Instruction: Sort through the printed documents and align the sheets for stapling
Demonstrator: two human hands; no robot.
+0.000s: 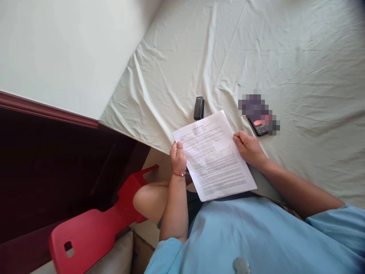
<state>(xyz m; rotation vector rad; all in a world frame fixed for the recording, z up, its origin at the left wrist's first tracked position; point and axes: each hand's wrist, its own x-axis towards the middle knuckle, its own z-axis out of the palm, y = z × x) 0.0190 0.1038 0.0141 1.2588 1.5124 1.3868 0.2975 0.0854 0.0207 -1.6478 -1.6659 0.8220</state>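
Note:
Printed white paper sheets (215, 160), apparently a thin stack, are held between my two hands, with dense text facing up. My left hand (178, 156) is closed on the left edge, thumb on top, a red string bracelet at its wrist. At the right edge, my right hand (248, 147) pinches the paper with its fingers curled in. Just beyond the top edge of the sheets lies a black stapler (199, 108), its near end close to the paper. A phone (261, 128), partly blurred out, rests past my right hand.
A wrinkled pale green cloth (308, 76) covers the wide surface before me. Dark wood panelling (57, 167) with a white wall above stands at the left. A red plastic chair (85, 236) is at the lower left, beside my leg (151, 201).

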